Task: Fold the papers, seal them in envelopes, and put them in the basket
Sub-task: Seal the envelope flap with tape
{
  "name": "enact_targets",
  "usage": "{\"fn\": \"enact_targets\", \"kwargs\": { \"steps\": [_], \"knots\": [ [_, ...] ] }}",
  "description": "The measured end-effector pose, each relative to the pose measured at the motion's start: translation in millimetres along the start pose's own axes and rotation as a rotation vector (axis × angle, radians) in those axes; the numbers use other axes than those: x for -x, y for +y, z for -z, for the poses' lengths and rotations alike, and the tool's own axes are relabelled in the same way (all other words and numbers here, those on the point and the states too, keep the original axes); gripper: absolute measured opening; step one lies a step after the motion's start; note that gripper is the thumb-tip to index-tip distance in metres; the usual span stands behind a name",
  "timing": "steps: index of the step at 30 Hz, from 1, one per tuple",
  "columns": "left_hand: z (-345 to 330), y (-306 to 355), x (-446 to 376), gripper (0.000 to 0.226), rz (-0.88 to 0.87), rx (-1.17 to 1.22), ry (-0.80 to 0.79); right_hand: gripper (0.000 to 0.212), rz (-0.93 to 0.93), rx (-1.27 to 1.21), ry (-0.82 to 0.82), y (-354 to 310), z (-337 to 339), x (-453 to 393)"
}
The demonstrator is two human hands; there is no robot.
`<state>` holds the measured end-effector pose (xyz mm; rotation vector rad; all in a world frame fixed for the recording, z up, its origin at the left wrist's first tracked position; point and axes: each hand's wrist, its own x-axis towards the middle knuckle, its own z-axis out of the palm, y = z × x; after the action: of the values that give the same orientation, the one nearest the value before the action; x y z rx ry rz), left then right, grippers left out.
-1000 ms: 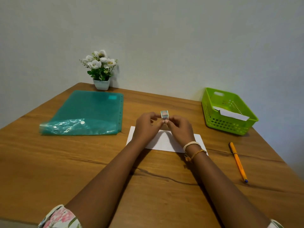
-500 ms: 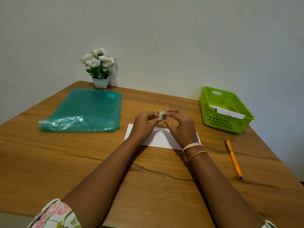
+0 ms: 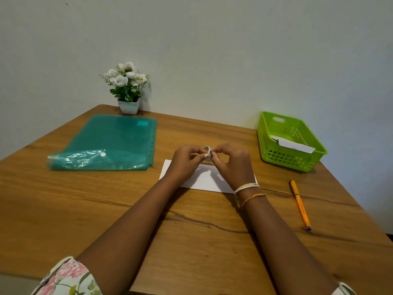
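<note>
A white envelope (image 3: 204, 177) lies flat on the wooden table (image 3: 106, 199), partly hidden under both hands. Just above it, my left hand (image 3: 184, 161) and my right hand (image 3: 232, 163) meet around a small roll of tape (image 3: 208, 154). The left fingers pinch the roll while the right fingertips pick at its edge. A green basket (image 3: 282, 154) stands at the right rear of the table with a white envelope (image 3: 295, 145) lying inside it.
A teal plastic folder (image 3: 108, 143) lies at the left rear. Behind it a small white pot of white flowers (image 3: 127, 88) stands against the wall. An orange pen (image 3: 299, 205) lies at the right, near the table's edge.
Both hands have stayed over the envelope, turning the tape roll from upright to tilted between the fingers. The view has shifted slightly.
</note>
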<state>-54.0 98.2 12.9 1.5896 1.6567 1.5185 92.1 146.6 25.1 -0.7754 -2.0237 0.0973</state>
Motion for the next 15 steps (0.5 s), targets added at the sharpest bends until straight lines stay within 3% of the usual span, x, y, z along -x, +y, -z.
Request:
{"fn": "enact_targets", "kwargs": {
  "steps": [7,15],
  "knots": [
    [-1.7,-0.9,-1.4,0.006,-0.001,-0.119,-0.001,0.005,-0.454,-0.35,0.069,4.0,-3.6,2.0],
    [0.9,-2.0,-1.6,0.007,-0.025,-0.3,-0.001,0.004,-0.797,-0.776,0.192,14.6,-2.7,-1.0]
  ]
}}
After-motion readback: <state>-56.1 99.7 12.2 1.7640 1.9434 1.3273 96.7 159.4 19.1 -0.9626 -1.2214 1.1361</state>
